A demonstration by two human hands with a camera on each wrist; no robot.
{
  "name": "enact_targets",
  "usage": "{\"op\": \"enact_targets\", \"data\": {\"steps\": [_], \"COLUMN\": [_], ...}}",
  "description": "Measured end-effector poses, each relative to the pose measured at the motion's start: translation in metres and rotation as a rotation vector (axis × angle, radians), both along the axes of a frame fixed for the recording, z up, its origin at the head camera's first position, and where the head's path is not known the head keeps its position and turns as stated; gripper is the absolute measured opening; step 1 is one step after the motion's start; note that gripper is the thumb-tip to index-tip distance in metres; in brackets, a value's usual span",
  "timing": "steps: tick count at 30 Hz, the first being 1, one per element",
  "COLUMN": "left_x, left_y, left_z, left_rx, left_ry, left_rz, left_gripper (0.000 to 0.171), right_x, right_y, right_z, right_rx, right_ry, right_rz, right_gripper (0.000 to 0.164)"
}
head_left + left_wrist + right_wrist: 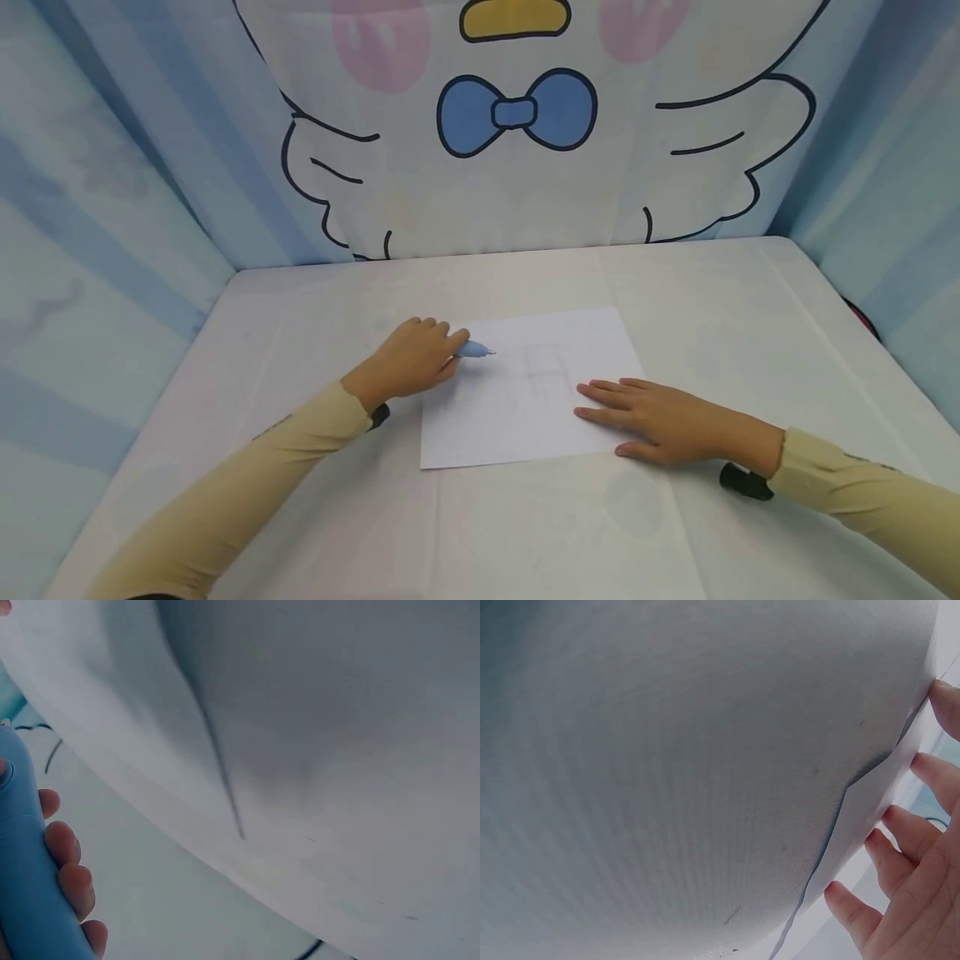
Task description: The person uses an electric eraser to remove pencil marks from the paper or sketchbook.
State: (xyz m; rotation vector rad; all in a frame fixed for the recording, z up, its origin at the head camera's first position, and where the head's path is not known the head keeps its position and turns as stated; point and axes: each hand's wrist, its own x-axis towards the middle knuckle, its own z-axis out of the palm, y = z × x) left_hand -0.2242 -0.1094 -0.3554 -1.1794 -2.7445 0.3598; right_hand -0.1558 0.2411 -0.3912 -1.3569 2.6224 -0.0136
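My left hand grips a thick, light-blue pen-shaped tool over the upper left part of a white paper sheet. The tool's narrow metal tip points right. Close up in the left wrist view, the blue tool has a round button near its tip, and fingers curl round its body. Faint grey lines mark the middle of the sheet. On the sheet's right edge rests my right hand, fingers straight and spread; its fingertips touch the paper in the right wrist view.
A white cloth covers the table beneath the paper. Behind it hangs a curtain with a printed bow tie and wings; blue-white curtains close off both sides. Dark straps sit at the wrists.
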Motion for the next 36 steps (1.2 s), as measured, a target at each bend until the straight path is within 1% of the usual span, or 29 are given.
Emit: {"op": "enact_targets", "data": {"steps": [2,4,7,9,13,15,18,21,25,30,34,36], "left_x": [-0.001,-0.001,-0.003,-0.004,-0.007,-0.009,-0.014,-0.021,-0.025,-0.027,-0.029,-0.029], "left_y": [-0.017,-0.034,-0.056,-0.069,-0.09,-0.099,-0.112,-0.126,-0.136,-0.136,-0.135,-0.135], "left_z": [0.0,-0.002,-0.005,-0.008,-0.015,-0.018,-0.023,-0.029,-0.032,-0.034,-0.036,-0.037], "left_rx": [0.009,0.02,0.038,0.046,0.045,0.037,0.03,0.041,0.078,0.111,0.09,0.08], "left_ry": [-0.007,-0.006,-0.007,-0.022,-0.085,-0.104,-0.106,-0.105,-0.118,-0.149,-0.117,-0.101], "left_rz": [0.043,0.072,0.103,0.126,0.176,0.197,0.219,0.224,0.212,0.213,0.199,0.203], "left_gripper": [0.025,0.027,0.028,0.028,0.029,0.031,0.033,0.034,0.031,0.023,0.022,0.024], "right_x": [0.0,0.0,-0.001,-0.001,-0.001,-0.001,-0.002,-0.003,-0.004,-0.005,-0.006,-0.007], "right_y": [0.001,0.002,0.004,0.004,0.004,0.004,0.005,0.006,0.007,0.008,0.007,0.007], "right_z": [-0.001,-0.001,-0.002,-0.002,-0.002,-0.001,-0.002,-0.003,-0.004,-0.004,-0.004,-0.004], "right_rx": [-0.006,-0.01,-0.012,-0.013,-0.017,-0.014,-0.008,-0.009,-0.014,-0.017,-0.014,-0.014], "right_ry": [0.005,0.008,0.016,0.022,0.027,0.026,0.023,0.022,0.023,0.029,0.036,0.036], "right_rz": [0.002,0.003,0.005,0.008,0.01,0.008,0.002,0.001,0.004,0.008,0.011,0.011], "right_gripper": [0.058,0.058,0.058,0.058,0.058,0.058,0.058,0.058,0.058,0.058,0.058,0.058]}}
